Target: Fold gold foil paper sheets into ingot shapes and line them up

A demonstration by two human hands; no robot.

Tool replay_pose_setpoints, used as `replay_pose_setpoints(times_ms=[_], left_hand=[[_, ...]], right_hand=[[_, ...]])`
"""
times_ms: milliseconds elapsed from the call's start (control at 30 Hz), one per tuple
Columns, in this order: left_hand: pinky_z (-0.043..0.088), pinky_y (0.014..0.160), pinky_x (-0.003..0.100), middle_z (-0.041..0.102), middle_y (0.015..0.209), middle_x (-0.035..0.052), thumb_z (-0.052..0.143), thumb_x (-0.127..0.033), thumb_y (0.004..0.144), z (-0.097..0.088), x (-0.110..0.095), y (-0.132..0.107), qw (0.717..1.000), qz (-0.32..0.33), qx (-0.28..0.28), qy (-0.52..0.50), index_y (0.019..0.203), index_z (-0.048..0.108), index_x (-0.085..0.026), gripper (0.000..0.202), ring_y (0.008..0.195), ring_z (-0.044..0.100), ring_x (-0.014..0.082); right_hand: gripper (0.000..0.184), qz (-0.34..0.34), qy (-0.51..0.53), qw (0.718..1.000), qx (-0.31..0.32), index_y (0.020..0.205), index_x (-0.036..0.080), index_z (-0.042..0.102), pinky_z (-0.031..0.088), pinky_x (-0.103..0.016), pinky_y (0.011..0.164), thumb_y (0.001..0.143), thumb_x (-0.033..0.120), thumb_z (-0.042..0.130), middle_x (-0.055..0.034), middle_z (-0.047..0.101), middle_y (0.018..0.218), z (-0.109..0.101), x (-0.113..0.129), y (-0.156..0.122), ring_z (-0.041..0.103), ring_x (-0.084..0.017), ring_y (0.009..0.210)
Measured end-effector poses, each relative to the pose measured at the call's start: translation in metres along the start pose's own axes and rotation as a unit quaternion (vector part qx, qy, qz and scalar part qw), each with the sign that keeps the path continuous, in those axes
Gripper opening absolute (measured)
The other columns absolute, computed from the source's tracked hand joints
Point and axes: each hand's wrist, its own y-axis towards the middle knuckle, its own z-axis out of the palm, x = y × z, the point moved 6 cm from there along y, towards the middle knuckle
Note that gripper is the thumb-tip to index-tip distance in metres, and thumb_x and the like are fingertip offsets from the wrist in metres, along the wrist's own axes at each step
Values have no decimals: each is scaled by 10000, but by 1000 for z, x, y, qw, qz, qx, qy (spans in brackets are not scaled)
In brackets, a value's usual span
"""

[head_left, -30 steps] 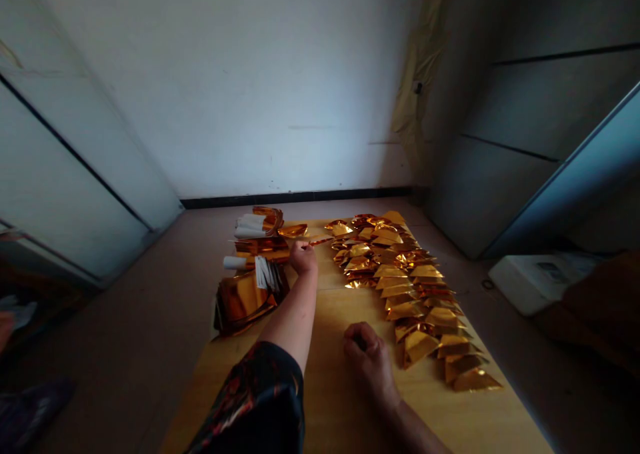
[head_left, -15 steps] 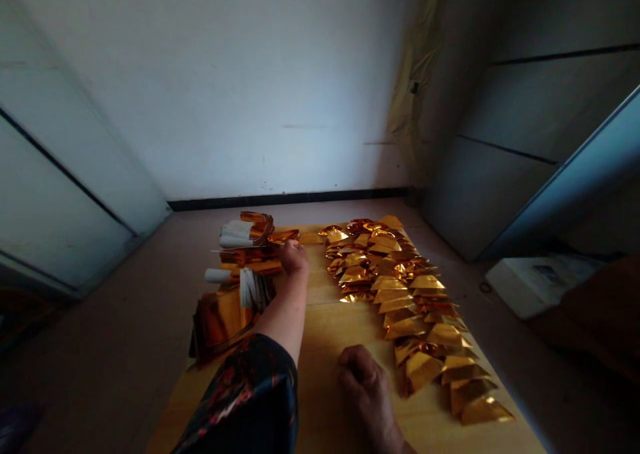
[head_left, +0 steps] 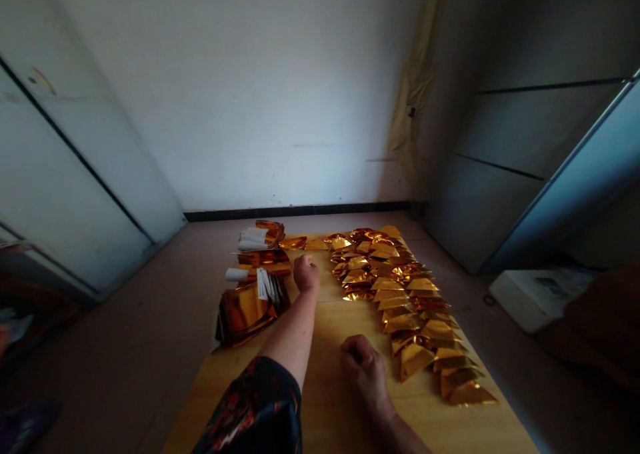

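Observation:
My left hand [head_left: 306, 273] reaches far forward over the wooden table, its fingers curled in and nothing showing in them. Just beyond it lies a folded gold foil piece [head_left: 293, 243], apart from the hand. Close on its left are rolled and stacked gold foil sheets [head_left: 263, 262]. My right hand [head_left: 366, 373] rests on the table nearer to me, a loose fist with no object visible in it. Right of that hand, folded gold foil pieces [head_left: 399, 299] overlap in long rows.
The foil stands on a light wooden tabletop [head_left: 320, 334]. White paper-backed rolls [head_left: 253, 239] sit at its far left. A white wall [head_left: 280, 107] rises behind, with cabinets [head_left: 100, 154] on either side. A white box [head_left: 525, 299] is on the floor at right.
My left hand has drawn back from the folded foil piece at the far edge. My right hand stays in a fist on the table. The whole view has shifted slightly.

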Motion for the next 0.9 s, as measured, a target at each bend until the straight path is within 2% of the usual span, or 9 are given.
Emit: replay_pose_setpoints(times_ms=[133,233,367,467,633,767,900], left_hand=[[445,921,355,653,1062,82,438,20,699,5,-21,18,995,69,63,46,1032,640,-189,442,1033,568,224],[414,963,368,616,1167,88,456,-11,738,18,-32,33,976,129,142,106,1115,612,-197,448,1129,507,243],[382,992,386,575,1223,95,459,-71,788,35,-32,45,956,146,202,155,1110,612,-200,379,1173,468,248],[354,1010,411,527,1282,106,485,-151,818,45,-25,44,944,144,233,186,1135,597,-192,339,1199,437,260],[342,1005,415,548,1238,105,468,-221,855,48,-21,30,931,146,255,217,1175,573,-204,338,1172,448,257],[346,981,440,588,1170,105,431,-202,865,37,-25,17,930,134,227,257,1170,583,-203,341,1120,490,265],[417,885,376,625,1096,110,435,-185,854,24,-27,0,930,104,239,261,1101,635,-201,319,1027,548,244]], right_hand=[[73,-5,8,1000,6,665,205,573,403,-226,568,652,222,503,3,569,646,-1,2,-2,530,-152,627],[63,-2,17,1000,11,653,200,556,393,-218,560,672,229,503,7,552,642,0,2,-4,517,-142,619],[53,7,28,999,25,676,196,544,397,-209,580,692,206,495,7,541,665,2,-2,-7,520,-137,646],[46,5,35,999,33,695,196,541,394,-204,573,705,196,496,11,526,668,2,-3,-8,515,-133,643],[41,-13,36,998,40,692,198,532,398,-202,583,720,201,503,8,533,677,3,-1,-9,518,-132,647],[44,-2,35,999,30,686,199,537,396,-202,582,716,199,505,11,531,671,3,-2,-9,513,-132,645],[52,2,28,999,29,683,198,553,397,-207,585,700,201,505,8,539,671,4,-2,-6,514,-135,649]])
